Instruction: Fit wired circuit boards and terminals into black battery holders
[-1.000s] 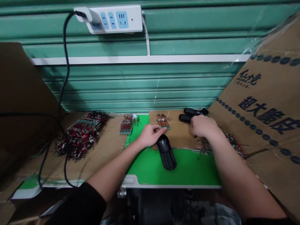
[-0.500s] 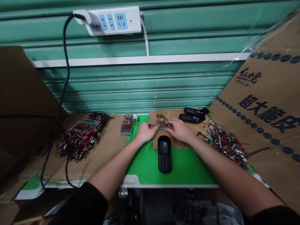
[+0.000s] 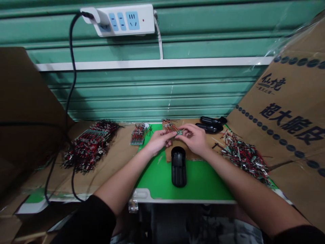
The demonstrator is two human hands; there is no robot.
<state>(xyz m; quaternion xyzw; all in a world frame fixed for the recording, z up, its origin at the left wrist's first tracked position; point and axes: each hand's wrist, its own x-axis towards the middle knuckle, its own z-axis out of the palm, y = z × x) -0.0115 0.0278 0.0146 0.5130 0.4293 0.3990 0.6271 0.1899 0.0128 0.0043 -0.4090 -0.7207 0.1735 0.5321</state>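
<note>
My left hand (image 3: 159,141) and my right hand (image 3: 195,137) meet just above the table, both pinching a small strip of wired circuit boards (image 3: 171,127) with red and black leads. The strip is lifted off the brown cardboard sheet (image 3: 193,156). Right below my hands a black plastic housing (image 3: 178,166) lies lengthwise on the green mat (image 3: 205,184).
Two more black housings (image 3: 210,124) lie at the back. A heap of loose wired parts (image 3: 242,156) sits to the right, a small board strip (image 3: 137,135) and a big pile of boards (image 3: 88,145) to the left. A printed cardboard box (image 3: 286,112) stands right; a power strip (image 3: 122,20) hangs above.
My right hand came left from the right side to join the left hand. Together they took the board strip off the cardboard and raised it. The black housing was straightened.
</note>
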